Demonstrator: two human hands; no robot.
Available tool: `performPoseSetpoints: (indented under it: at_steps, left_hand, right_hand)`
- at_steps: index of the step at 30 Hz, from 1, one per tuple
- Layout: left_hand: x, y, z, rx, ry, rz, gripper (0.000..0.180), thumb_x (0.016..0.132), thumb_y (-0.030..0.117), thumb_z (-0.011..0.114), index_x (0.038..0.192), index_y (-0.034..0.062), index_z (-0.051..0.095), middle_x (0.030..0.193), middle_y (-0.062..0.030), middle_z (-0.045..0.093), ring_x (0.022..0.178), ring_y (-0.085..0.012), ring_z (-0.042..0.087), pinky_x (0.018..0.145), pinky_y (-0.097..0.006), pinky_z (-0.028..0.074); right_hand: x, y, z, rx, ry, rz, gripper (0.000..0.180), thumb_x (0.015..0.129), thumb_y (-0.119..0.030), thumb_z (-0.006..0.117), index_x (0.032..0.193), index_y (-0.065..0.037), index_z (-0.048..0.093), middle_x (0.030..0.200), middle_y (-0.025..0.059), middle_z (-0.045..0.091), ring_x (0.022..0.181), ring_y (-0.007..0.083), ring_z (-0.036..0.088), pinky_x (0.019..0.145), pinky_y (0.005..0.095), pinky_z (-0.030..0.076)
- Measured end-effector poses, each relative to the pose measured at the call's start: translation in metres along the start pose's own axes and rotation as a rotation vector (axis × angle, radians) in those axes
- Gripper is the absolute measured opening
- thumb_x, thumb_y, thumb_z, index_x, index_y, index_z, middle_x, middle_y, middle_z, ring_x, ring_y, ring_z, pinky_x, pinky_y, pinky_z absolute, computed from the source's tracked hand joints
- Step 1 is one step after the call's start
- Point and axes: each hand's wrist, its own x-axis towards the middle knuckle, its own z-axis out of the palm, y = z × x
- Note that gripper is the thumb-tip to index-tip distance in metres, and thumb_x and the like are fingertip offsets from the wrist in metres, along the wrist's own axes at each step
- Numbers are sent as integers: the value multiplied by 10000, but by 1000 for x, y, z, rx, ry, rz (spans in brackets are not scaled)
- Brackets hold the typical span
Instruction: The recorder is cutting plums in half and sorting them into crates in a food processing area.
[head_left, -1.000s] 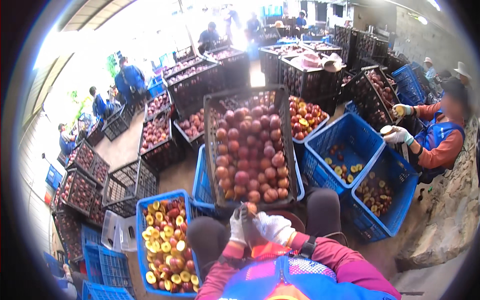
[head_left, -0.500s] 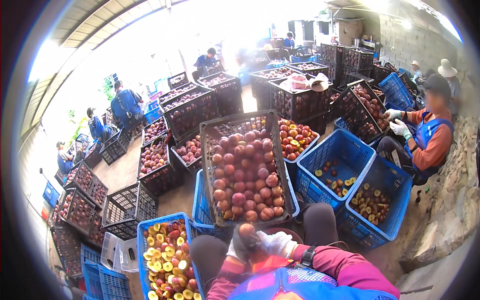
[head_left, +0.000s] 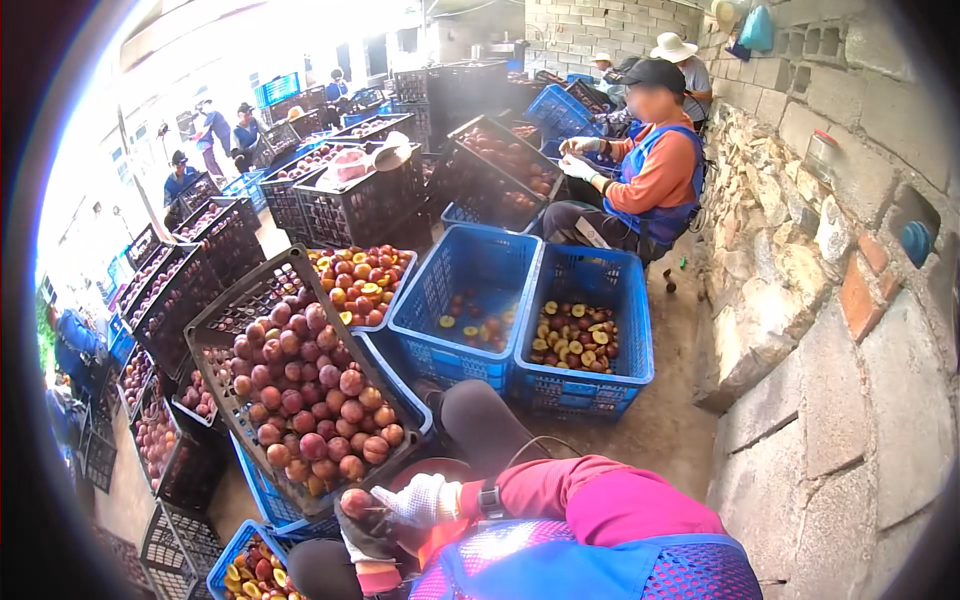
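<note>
My left hand (head_left: 367, 530), in a dark-palmed glove, is closed around a reddish plum (head_left: 357, 503). My right hand (head_left: 422, 500), in a white knit glove, is closed right beside the plum; whatever its fingers hold is hidden. Just beyond both hands, a black crate (head_left: 236, 300) leans toward me, heaped with whole plums (head_left: 315, 395). It rests on a blue crate (head_left: 258, 482). By my left knee, halved yellow-fleshed plums (head_left: 255, 572) fill another blue crate.
Two blue crates (head_left: 450, 352) with a few cut plums stand right of my knee. Behind the black crate is a tub of cut plums (head_left: 365, 285). A co-worker (head_left: 655, 180) sits beyond, near a rough stone wall (head_left: 770, 240). Stacked black crates (head_left: 365, 205) fill the back.
The view has swung to the right, bringing more of the stone wall in. My hands are still together in front of the black crate, with the plum in the left.
</note>
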Motion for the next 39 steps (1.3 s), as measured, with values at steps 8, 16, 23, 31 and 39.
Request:
performPoseSetpoints:
  at_steps: [8,16,23,31,39]
  left_hand:
    - [-7,11,-25,-234,-247,64,409,1044,504,709,1151,111,685,1036,-59,725,866,-250,727,705,-404,597]
    - [7,-15,-8,790,-68,829,366,1015,274,698,1311,80,605,1151,-179,660,1055,-402,681,880,-515,563]
    - [13,-24,14,508,-47,649,268,1012,325,758,1064,68,703,928,-127,701,883,-358,736,773,-455,585]
    - [1,-14,2,288,-400,213,570,1130,616,507,1431,150,640,1418,-92,685,1305,-302,670,1138,-487,552]
    - [21,-8,5,11,-45,235,219,1051,263,730,1003,50,712,882,-109,739,835,-276,755,725,-401,553]
  right_hand:
    - [34,-33,-109,402,278,25,271,1024,-347,749,1167,-121,704,925,159,761,856,419,764,743,528,592]
    - [45,-26,-50,1171,-190,430,475,1101,-511,657,1296,-90,760,1171,141,782,1080,273,715,978,419,546]
    - [51,-50,-54,708,21,314,532,1074,-551,594,1119,-49,765,1083,231,782,1086,424,745,948,487,569]
    - [63,-56,-41,326,13,350,567,1002,-614,643,983,-56,745,986,265,776,968,473,770,843,543,592]
    - [67,-61,-48,692,23,372,488,1036,-529,668,1113,-55,755,1083,248,777,1043,465,751,902,514,572]
